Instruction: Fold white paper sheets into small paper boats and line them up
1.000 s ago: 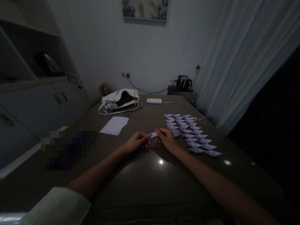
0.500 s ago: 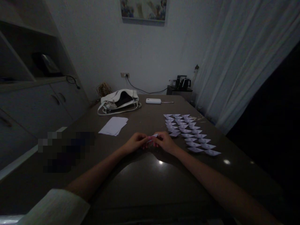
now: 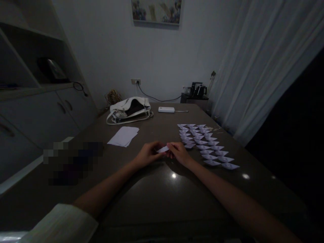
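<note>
A small folded piece of white paper (image 3: pixel 162 149) is pinched between my two hands, just above the table. My left hand (image 3: pixel 149 154) grips its left end, with the fingers curled behind it. On the right end, my right hand (image 3: pixel 179 153) closes its thumb and fingers. Parts of the paper are hidden by the fingers, and its exact fold cannot be made out. Right of my hands stand several folded paper boats (image 3: pixel 207 147) in rows. A stack of white paper sheets (image 3: pixel 123 136) lies flat to the left, beyond my left hand.
A white handbag (image 3: pixel 129 109) sits at the table's far left, its strap lying in front. Further right is a white power bank (image 3: pixel 166 109) with a short cable. A blurred-out patch (image 3: pixel 76 162) covers something at the left. The dark table (image 3: pixel 157 202) reflects a light.
My fingers have shifted on the paper, and more of its white face shows between my hands. The boats and the sheets stay where they were; the view has moved slightly.
</note>
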